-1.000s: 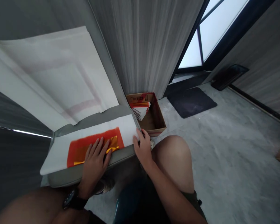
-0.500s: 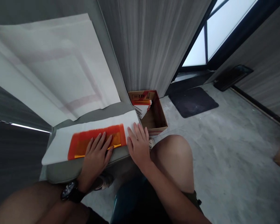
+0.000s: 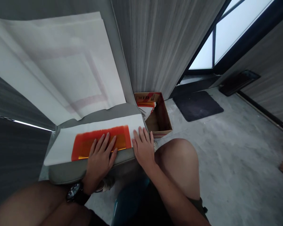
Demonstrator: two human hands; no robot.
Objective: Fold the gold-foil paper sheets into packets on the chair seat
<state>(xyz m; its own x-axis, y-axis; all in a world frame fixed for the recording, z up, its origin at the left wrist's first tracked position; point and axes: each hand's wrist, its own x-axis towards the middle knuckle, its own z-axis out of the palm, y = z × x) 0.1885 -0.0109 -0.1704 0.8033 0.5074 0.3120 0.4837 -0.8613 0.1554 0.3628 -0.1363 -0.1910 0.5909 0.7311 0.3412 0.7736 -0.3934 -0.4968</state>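
Note:
A folded sheet of white paper point(image 3: 58, 147) with an orange-red printed block and a shiny gold panel point(image 3: 121, 142) lies on the grey padded seat point(image 3: 68, 172). My left hand point(image 3: 101, 157) rests flat on the gold panel, fingers spread and pointing away from me. On the white right end of the same sheet lies my right hand point(image 3: 143, 146), its fingers stretched out. Behind, a stack of large white paper sheets point(image 3: 68, 72) leans against the seat back, with a faint pinkish frame showing through.
Right of the seat, an open cardboard box point(image 3: 163, 117) on the floor holds several folded orange-and-white papers point(image 3: 146, 110). A dark mat point(image 3: 198, 105) lies farther right, near a glazed door. A dark flat object point(image 3: 239, 82) leans by the right wall. My knees flank the seat's front.
The whole view has shifted slightly, so everything sits a little farther right. Both hands remain flat on the paper, and the gold panel's near edge looks flatter.

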